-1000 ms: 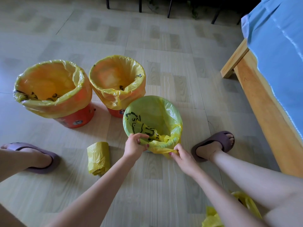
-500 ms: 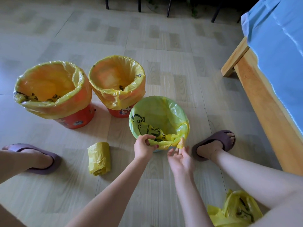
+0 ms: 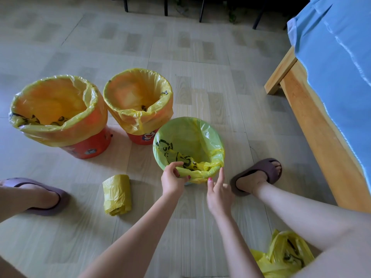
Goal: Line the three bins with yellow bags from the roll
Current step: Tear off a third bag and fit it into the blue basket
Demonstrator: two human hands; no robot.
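Note:
Three bins stand on the floor. The large orange bin (image 3: 84, 148) at the left and the smaller orange bin (image 3: 143, 138) beside it each wear a yellow bag folded over the rim. Nearest me is a third bin whose yellow bag (image 3: 190, 141) looks green inside and shows black print. My left hand (image 3: 172, 180) pinches the bag's near edge at the rim. My right hand (image 3: 217, 190) has its fingers spread, its fingertips touching the bag's folded edge just right of the left hand. The roll of yellow bags (image 3: 117, 194) lies on the floor to the left.
My feet in purple slippers rest at the left (image 3: 38, 195) and right (image 3: 259, 175) of the bins. A wooden bed frame (image 3: 313, 125) with a blue sheet runs along the right. A crumpled yellow bag (image 3: 285, 255) lies by my right leg. Chair legs stand far back.
The near bin shifted slightly right. My right hand let go of the bag's edge and opened; it now touches the fold with spread fingers. The left hand kept its pinch.

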